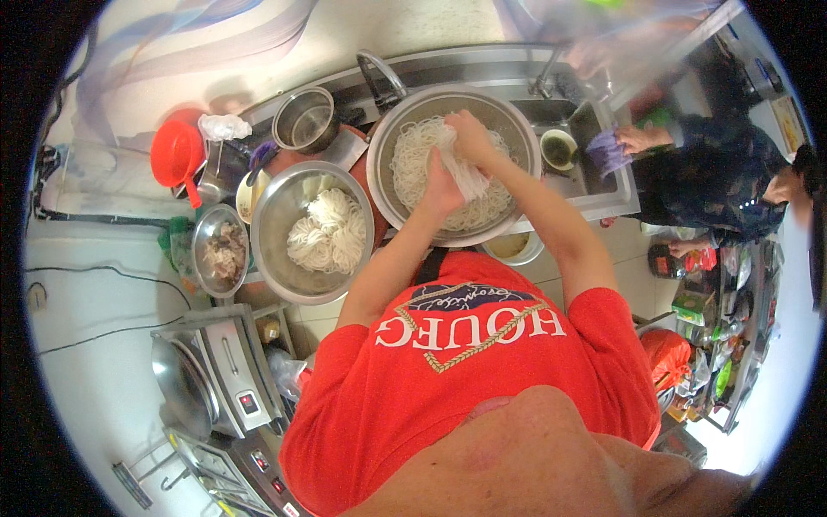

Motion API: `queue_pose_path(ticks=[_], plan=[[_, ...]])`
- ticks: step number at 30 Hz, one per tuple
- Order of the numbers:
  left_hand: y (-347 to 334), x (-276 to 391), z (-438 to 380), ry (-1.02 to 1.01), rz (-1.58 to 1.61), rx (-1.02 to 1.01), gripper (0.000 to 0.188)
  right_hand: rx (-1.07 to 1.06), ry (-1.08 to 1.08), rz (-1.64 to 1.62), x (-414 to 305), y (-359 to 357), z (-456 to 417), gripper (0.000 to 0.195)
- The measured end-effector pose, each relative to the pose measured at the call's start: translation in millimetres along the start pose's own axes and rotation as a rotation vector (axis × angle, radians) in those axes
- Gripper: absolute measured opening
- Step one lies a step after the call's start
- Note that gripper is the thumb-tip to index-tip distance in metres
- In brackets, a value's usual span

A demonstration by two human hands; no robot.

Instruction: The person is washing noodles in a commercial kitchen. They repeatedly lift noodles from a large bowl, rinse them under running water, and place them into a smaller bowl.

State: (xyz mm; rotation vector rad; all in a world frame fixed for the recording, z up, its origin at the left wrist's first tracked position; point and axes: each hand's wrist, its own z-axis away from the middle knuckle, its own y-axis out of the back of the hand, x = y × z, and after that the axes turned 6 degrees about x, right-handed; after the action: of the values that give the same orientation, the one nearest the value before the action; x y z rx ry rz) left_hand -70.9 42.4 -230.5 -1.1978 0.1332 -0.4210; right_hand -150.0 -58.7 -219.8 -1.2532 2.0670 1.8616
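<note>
Over a large metal basin (452,236) full of loose white noodles (413,155), my left hand (442,181) and my right hand (475,142) hold a bundle of noodles (468,174) between them. The bundle hangs down over the loose noodles. To the left, a second steel bowl (274,258) contains several coiled portions of white noodles (329,232). Further left, a smaller metal bowl (200,274) holds pale, shredded-looking food.
Behind the basin stand a faucet (384,71) and an empty steel pot (303,119). A red plastic ladle (177,155) lies back left. At right, a person (704,168) holds a purple cloth (607,154) by the sink (620,187). A white bucket (517,252) sits below the basin.
</note>
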Motion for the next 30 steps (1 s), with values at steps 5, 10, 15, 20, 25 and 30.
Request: queue_pose_path(ticks=[5, 10, 15, 20, 25, 30], plan=[[-7.0, 7.8, -5.5, -0.007, 0.011, 0.076, 0.074, 0.072, 0.222, 0.022, -18.3, 14.6, 31.4, 0.036], [-13.3, 12.6, -5.3, -0.053, 0.026, 0.170, 0.054, 0.130, 0.277, 0.001, -31.3, 25.2, 49.7, 0.035], [4.9, 18.5, -18.1, -0.022, 0.071, 0.126, 0.042, 0.148, 0.396, 0.029, -33.3, 32.3, 58.2, 0.039], [23.1, 28.2, -36.4, -0.046, 0.017, 0.060, 0.035, 0.122, 0.394, -0.037, -27.1, 32.6, 65.3, 0.037], [-9.2, 24.4, -26.3, -0.041, -0.030, 0.031, 0.026, 0.281, 0.322, -0.148, -28.9, 33.3, 68.8, 0.036], [-13.6, 42.5, -32.4, -0.135, -0.129, 0.092, 0.018, 0.300, 0.264, -0.393, -33.4, 40.9, 66.8, 0.037]])
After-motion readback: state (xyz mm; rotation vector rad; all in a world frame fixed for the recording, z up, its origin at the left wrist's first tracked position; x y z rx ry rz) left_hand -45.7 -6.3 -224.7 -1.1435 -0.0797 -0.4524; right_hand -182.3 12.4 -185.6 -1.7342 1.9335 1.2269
